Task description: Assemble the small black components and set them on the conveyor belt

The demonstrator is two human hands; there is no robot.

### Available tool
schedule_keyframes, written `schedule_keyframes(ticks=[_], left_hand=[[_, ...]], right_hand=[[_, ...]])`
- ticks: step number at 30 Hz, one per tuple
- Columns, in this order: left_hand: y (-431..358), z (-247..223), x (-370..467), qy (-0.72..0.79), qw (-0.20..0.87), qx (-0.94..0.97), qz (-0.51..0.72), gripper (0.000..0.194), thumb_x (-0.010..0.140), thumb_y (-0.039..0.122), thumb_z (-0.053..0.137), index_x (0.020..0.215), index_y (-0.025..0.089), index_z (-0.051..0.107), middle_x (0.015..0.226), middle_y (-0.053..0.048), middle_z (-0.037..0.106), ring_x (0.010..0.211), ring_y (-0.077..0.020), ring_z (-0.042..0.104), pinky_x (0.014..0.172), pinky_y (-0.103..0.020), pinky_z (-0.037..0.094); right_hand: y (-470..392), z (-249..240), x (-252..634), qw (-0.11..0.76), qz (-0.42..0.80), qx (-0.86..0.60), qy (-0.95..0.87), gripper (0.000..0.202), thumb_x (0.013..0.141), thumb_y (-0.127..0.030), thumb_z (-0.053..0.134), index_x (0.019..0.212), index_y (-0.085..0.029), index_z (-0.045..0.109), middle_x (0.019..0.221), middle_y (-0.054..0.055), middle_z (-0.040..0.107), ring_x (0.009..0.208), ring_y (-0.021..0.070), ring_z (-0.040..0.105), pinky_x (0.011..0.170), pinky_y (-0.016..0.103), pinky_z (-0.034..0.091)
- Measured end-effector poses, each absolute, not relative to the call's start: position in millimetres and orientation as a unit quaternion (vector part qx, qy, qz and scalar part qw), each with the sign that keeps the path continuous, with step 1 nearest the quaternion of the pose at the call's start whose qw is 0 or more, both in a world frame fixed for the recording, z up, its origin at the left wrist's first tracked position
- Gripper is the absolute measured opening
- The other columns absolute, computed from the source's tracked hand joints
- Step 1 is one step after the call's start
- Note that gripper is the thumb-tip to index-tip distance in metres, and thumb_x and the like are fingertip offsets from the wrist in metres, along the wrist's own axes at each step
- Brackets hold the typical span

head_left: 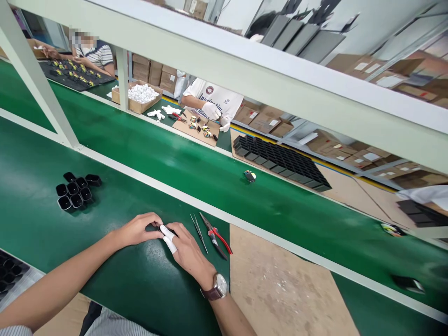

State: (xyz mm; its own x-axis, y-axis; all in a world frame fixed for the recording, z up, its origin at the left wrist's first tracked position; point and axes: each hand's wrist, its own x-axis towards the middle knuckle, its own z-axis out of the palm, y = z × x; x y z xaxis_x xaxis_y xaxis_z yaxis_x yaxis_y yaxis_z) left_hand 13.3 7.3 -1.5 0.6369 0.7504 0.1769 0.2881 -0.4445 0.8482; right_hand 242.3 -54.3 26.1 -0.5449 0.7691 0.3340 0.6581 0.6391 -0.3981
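Over the green table (140,284), my left hand (143,228) and my right hand (182,245) meet at the fingertips. White covers wrap two fingers of my right hand, and a watch is on that wrist. Both hands pinch something small and dark between them, mostly hidden by the fingers. Just right of my right hand lie metal tweezers (199,234) and red-handled pliers (216,234). A cluster of black cups (73,189) stands to the left on the table.
A green conveyor (168,154) crosses beyond a pale rail, carrying a small assembly (249,176). Brown board (287,284) lies at right. A metal frame (224,70) spans overhead. Across the belt are people, a box of white pieces (140,95) and rows of black cases (280,161).
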Motion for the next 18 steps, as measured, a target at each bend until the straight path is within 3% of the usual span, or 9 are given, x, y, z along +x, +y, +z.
schedule_keyframes(ticks=[5, 11, 15, 18], left_hand=[[3.0, 1.2, 14.1, 0.345, 0.404, 0.804, 0.266, 0.024, 0.093, 0.043, 0.072, 0.102, 0.022, 0.065, 0.096, -0.002, 0.067, 0.089, -0.0192, 0.067, 0.079, -0.03, 0.055], [0.7, -1.0, 14.4, 0.321, 0.389, 0.823, 0.262, 0.042, 0.092, 0.045, 0.075, 0.126, 0.025, 0.062, 0.117, -0.007, 0.068, 0.103, -0.0223, 0.069, 0.089, -0.034, 0.058], [-0.6, -5.6, 17.6, 0.263, 0.356, 0.841, 0.31, 0.027, 0.101, 0.037, 0.064, 0.123, 0.022, 0.068, 0.117, -0.009, 0.071, 0.109, -0.0226, 0.068, 0.097, -0.035, 0.056], [-1.9, -7.6, 18.4, 0.272, 0.346, 0.841, 0.315, 0.029, 0.101, 0.036, 0.065, 0.126, 0.022, 0.067, 0.117, -0.009, 0.072, 0.109, -0.0227, 0.069, 0.097, -0.036, 0.056]], right_hand=[[-68.5, 12.5, 258.5, 0.319, 0.088, -0.486, -0.809, 0.044, 0.107, -0.022, 0.05, 0.151, -0.025, 0.049, 0.122, 0.011, 0.068, 0.108, 0.0237, 0.067, 0.092, 0.043, 0.061], [-82.9, -14.7, 297.8, 0.248, -0.094, -0.627, -0.732, 0.037, 0.107, -0.026, 0.044, 0.139, -0.011, 0.056, 0.126, 0.022, 0.064, 0.12, 0.036, 0.06, 0.098, 0.063, 0.053], [-78.0, -15.6, 297.9, 0.251, -0.083, -0.619, -0.74, 0.036, 0.105, -0.016, 0.036, 0.131, -0.012, 0.061, 0.105, 0.015, 0.067, 0.101, 0.0302, 0.065, 0.09, 0.055, 0.058], [-78.3, 0.6, 282.4, 0.291, -0.011, -0.596, -0.748, 0.034, 0.102, -0.014, 0.042, 0.129, -0.017, 0.063, 0.102, 0.01, 0.065, 0.096, 0.0246, 0.066, 0.086, 0.042, 0.059]])
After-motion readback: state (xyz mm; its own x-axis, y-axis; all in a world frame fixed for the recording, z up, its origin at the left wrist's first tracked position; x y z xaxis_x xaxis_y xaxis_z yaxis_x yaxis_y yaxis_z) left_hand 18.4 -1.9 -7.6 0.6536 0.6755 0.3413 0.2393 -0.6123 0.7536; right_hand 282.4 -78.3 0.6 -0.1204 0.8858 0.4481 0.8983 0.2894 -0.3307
